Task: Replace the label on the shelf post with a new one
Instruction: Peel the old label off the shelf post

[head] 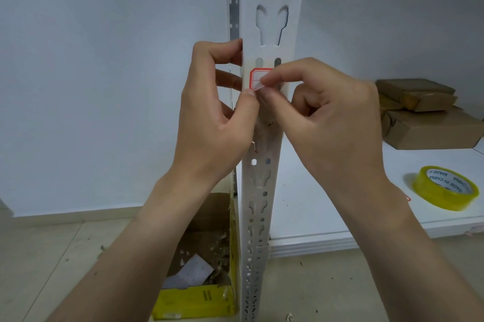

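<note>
A white slotted shelf post (269, 20) runs up the middle of the view. On it sits a white label with a red border (256, 78), its lower right corner lifted off the metal. My right hand (332, 117) pinches that lifted corner between thumb and forefinger. My left hand (214, 109) wraps around the post's left edge, fingers behind it, with the thumb tip pressed just below the label. Most of the label's right half is hidden by my right fingers.
A roll of yellowish clear tape (445, 188) lies on the white shelf board (327, 206) at right. Brown cardboard boxes (424, 114) are stacked behind it. An open yellow carton (199, 269) with paper scraps stands on the floor left of the post.
</note>
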Demonstrator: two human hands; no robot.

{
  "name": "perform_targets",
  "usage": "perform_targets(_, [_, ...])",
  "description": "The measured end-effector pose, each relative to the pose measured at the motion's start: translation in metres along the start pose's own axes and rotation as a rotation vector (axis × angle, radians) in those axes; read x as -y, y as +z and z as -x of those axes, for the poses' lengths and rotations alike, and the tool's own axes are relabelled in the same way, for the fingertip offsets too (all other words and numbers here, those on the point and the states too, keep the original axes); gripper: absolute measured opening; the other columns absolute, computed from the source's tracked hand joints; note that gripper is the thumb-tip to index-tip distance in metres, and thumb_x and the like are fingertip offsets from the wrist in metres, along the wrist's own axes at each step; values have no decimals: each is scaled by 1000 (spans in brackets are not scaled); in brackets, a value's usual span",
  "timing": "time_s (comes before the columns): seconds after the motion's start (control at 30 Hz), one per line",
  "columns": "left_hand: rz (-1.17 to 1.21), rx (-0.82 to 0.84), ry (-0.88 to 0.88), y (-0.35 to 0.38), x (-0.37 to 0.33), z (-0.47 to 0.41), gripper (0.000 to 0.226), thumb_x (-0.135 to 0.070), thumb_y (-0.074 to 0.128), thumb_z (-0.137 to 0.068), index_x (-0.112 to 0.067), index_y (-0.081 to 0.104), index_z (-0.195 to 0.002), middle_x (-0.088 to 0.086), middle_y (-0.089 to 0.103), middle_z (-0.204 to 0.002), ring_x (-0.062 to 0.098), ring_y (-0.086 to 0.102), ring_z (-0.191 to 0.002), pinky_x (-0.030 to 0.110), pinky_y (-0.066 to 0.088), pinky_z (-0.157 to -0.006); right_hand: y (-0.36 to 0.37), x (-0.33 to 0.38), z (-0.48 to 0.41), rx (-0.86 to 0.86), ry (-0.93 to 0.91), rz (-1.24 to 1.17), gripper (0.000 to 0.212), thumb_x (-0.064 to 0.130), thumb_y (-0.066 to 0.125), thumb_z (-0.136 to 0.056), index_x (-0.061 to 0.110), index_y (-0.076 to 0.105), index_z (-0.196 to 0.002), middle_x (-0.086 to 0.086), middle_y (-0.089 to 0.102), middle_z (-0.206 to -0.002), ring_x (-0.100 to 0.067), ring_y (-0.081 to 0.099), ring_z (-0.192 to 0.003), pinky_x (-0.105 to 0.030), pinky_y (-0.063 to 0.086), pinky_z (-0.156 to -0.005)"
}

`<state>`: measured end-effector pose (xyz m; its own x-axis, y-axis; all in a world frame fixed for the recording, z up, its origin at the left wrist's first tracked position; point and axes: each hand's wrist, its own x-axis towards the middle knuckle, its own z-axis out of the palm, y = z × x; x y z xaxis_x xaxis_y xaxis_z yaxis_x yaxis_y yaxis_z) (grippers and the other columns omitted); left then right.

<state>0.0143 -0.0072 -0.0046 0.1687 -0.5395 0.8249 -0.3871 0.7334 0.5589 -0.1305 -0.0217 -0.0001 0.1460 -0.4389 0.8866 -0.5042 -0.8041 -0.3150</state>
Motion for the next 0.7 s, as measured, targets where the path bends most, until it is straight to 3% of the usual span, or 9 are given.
perform_targets(0.33, [-12, 10, -6, -1, 0, 1, 36, -11, 58, -89, -18, 47, -123, -8, 60, -118, 14, 65, -101, 30, 60, -57, 3, 3, 1, -3, 35, 18, 9, 31, 69, -96, 23, 71, -98, 3, 53, -49, -22, 48, -44, -38, 47, -50])
perform_targets(0.57, [-24, 9, -1, -1, 2, 1, 36, -12, 59, -91, -19, 46, -124, -4, 60, -122, 15, 65, -100, 24, 57, -59, 4, 5, 1, -19, 60, 7, 8, 31, 70, -96, 23, 71, -97, 5, 52, -48, -22, 47, -44, -34, 46, -49])
perform_targets(0.7, [-31, 7, 0, -1, 2, 1, 36, -10, 60, -92, -17, 47, -124, -4, 60, -121, 14, 65, -99, 28, 57, -56, 5, 6, 1, -16, 81, -21, 8, 29, 70, -97, 22, 70, -96, 4, 50, -46, -23, 46, -45, -28, 38, -48])
